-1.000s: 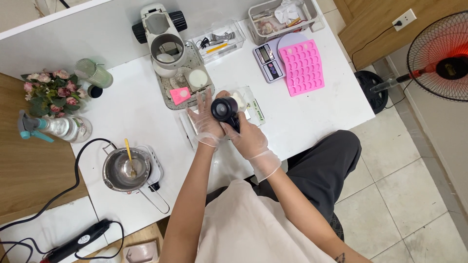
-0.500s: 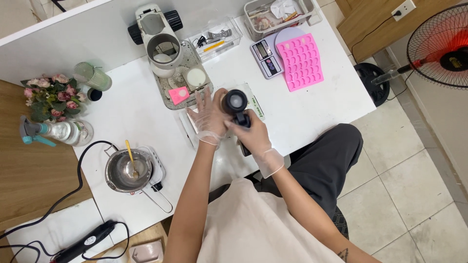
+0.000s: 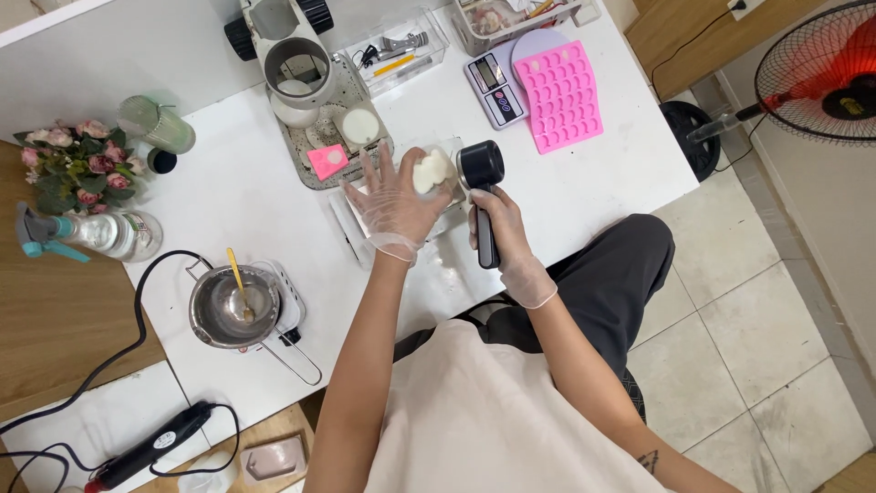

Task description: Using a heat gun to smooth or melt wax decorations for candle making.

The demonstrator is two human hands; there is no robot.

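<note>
Heat gun (image 3: 481, 187), black, gripped by its handle in my right hand (image 3: 497, 219), nozzle up toward 12 o'clock. Left hand (image 3: 394, 199), gloved, fingers spread, pinches a pale wax piece (image 3: 432, 170) at 9 o'clock of the nozzle, over the white bench (image 3: 228, 196).

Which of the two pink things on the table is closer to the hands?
The small pink square on the grey tray, beside the left hand; the big pink mould lies farther off by the scale.
</note>
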